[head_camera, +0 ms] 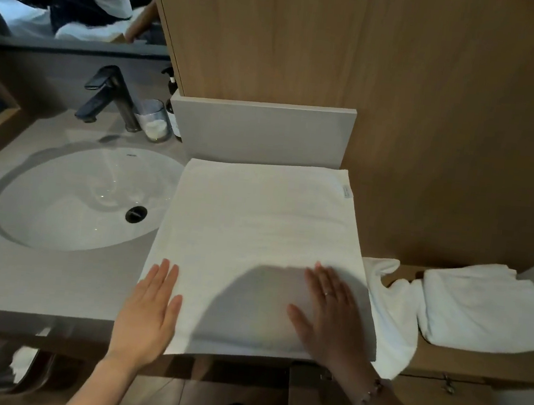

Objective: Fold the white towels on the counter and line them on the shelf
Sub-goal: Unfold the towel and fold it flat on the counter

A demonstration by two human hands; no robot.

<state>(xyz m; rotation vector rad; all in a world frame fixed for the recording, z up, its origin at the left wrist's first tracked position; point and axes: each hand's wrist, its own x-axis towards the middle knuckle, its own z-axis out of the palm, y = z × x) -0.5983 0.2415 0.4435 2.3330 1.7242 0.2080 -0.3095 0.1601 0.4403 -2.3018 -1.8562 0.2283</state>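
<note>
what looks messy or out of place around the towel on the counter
A crumpled white towel lies bunched and unfolded to the right of the flat white towel. It sits where the grey counter meets the low wooden shelf, and it droops over the front edge instead of lying folded.

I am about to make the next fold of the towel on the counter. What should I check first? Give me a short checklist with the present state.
1. Towel lies flat and smooth on the counter: ok.
2. Both hands flat on it, left hand at the left edge, right hand near the right: ok.
3. Left edge off the rim of the sink: cannot tell.
4. Front edge on the counter: not ok, it seems to hang over.
5. Shelf tidy: not ok, a loose towel lies beside the folded towel.
</note>
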